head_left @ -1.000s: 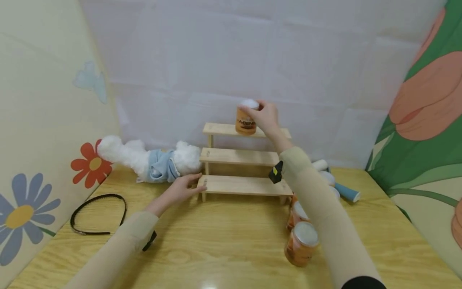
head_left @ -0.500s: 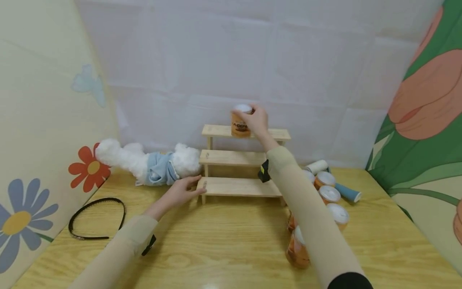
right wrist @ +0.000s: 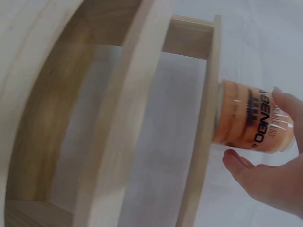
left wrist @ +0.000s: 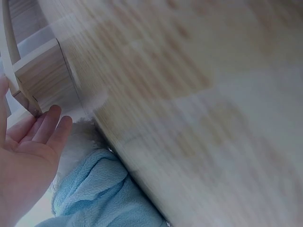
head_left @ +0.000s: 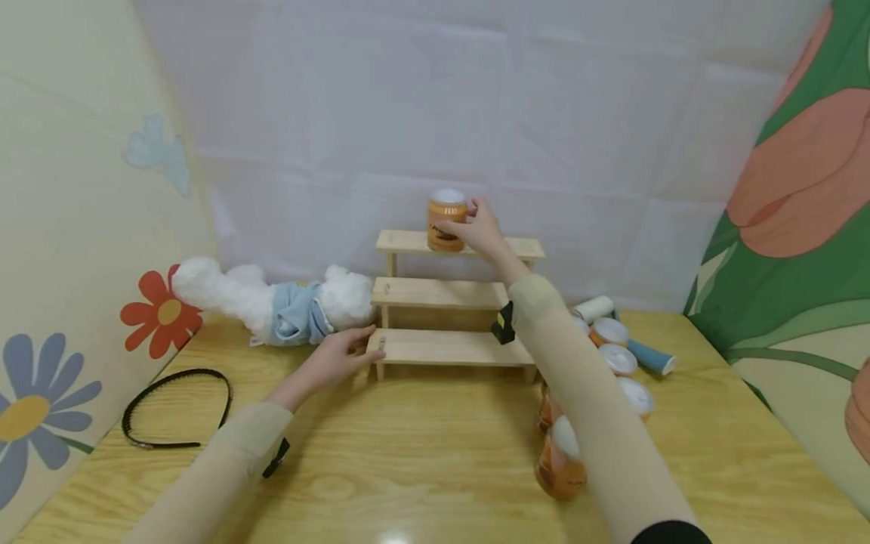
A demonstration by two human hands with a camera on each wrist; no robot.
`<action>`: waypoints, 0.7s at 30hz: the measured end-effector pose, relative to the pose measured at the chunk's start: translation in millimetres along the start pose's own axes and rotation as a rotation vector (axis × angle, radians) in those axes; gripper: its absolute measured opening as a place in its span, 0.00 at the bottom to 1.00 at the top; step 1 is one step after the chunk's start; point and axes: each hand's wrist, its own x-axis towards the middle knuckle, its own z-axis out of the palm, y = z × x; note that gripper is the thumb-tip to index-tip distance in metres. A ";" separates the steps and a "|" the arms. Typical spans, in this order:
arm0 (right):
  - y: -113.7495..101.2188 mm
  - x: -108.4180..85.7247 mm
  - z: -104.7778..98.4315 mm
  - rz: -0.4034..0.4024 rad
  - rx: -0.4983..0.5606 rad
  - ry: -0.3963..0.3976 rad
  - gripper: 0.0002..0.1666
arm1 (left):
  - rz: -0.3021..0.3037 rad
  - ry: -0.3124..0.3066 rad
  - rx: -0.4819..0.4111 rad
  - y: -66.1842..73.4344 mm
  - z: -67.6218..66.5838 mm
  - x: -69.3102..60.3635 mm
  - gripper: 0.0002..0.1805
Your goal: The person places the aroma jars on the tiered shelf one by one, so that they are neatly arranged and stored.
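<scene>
An orange can (head_left: 445, 221) with a white lid stands upright on the top tier of a three-tier wooden shelf (head_left: 448, 347), left of its middle. My right hand (head_left: 484, 233) is beside it, thumb across the front and fingers raised at the right. The right wrist view has the can (right wrist: 253, 117) resting on the top board, a visible gap between it and the lower fingertips of the right hand (right wrist: 274, 182). With thumb and fingers, my left hand (head_left: 333, 360) holds the left end of the lowest tier; the left wrist view shows the hand (left wrist: 31, 161) at that corner.
A white plush toy (head_left: 227, 296) in blue cloth lies left of the shelf, a black headband (head_left: 127, 408) nearer. Several orange cans (head_left: 563, 465) stand at the right, partly behind my right sleeve. A blue cylinder (head_left: 651, 357) and a white roll (head_left: 594, 308) lie behind them.
The can moved left and came to stand on the top board. My right fingers loosened from around its lid and drew slightly right. The left hand stayed at the lowest tier.
</scene>
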 end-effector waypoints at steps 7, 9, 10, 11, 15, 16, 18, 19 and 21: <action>17.9 -2.9 4.7 -0.073 -0.042 -0.026 0.32 | -0.001 -0.007 0.014 -0.7 0.3 1.9 0.39; 21.1 -3.4 7.4 -0.077 -0.049 -0.014 0.31 | -0.003 -0.015 0.013 -0.2 0.9 1.3 0.39; 22.2 -3.4 9.0 -0.076 -0.053 -0.006 0.31 | -0.002 -0.017 0.014 0.0 1.1 1.0 0.39; 23.1 -3.0 10.7 -0.078 -0.056 0.003 0.32 | -0.007 -0.017 0.010 0.6 1.1 0.6 0.40; 24.4 -2.5 17.6 -0.095 -0.059 0.032 0.34 | -0.018 -0.021 -0.006 2.3 0.6 -0.6 0.40; 23.7 -3.0 19.5 -0.099 -0.060 0.039 0.35 | -0.017 -0.021 -0.005 2.2 0.6 -0.5 0.40; 23.3 -3.4 23.5 -0.106 -0.059 0.048 0.34 | -0.016 -0.023 -0.003 1.9 0.8 -0.3 0.40; 23.1 -3.6 25.5 -0.108 -0.058 0.051 0.34 | -0.013 -0.023 -0.001 1.6 0.9 -0.3 0.40; 23.1 -3.9 29.0 -0.111 -0.061 0.055 0.35 | -0.011 -0.023 0.003 1.1 1.3 -0.5 0.40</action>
